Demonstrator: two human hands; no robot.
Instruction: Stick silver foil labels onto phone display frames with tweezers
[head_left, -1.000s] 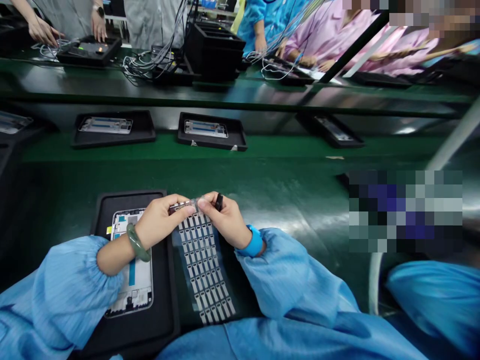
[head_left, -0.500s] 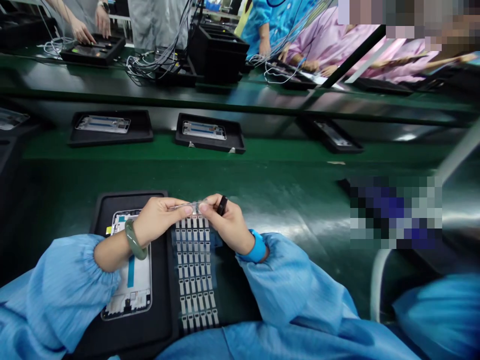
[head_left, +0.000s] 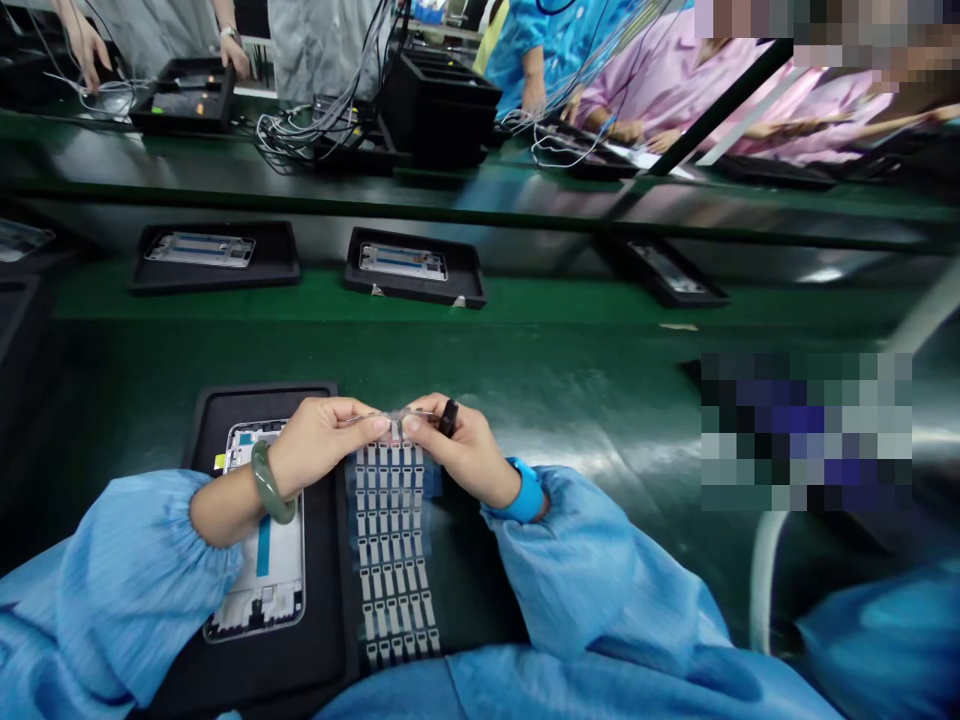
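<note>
A clear sheet of small grey stickers point(head_left: 394, 545), laid out in rows, hangs down from between my two hands. My left hand point(head_left: 326, 438), with a green bangle at the wrist, pinches the sheet's top edge. Close beside it, my right hand point(head_left: 457, 445) pinches the same edge; a black ring-like band sits on a finger and a blue strap is round the wrist. Under my left forearm a phone frame point(head_left: 281, 560), white inside with blue strips, lies in a black tray point(head_left: 326, 600). My left arm hides part of the frame.
Farther off, two black trays point(head_left: 281, 268) point(head_left: 469, 285) with phone frames lie on the green bench point(head_left: 562, 370). Another tray point(head_left: 690, 290) leans at the right. Behind a ledge, co-workers handle trays among tangled white cables point(head_left: 300, 140). A white curved tube point(head_left: 761, 580) stands at right.
My hands have shifted slightly, still pinching the sheet's top edge. At the far left, a co-worker's hand has moved from the tray to the left.
</note>
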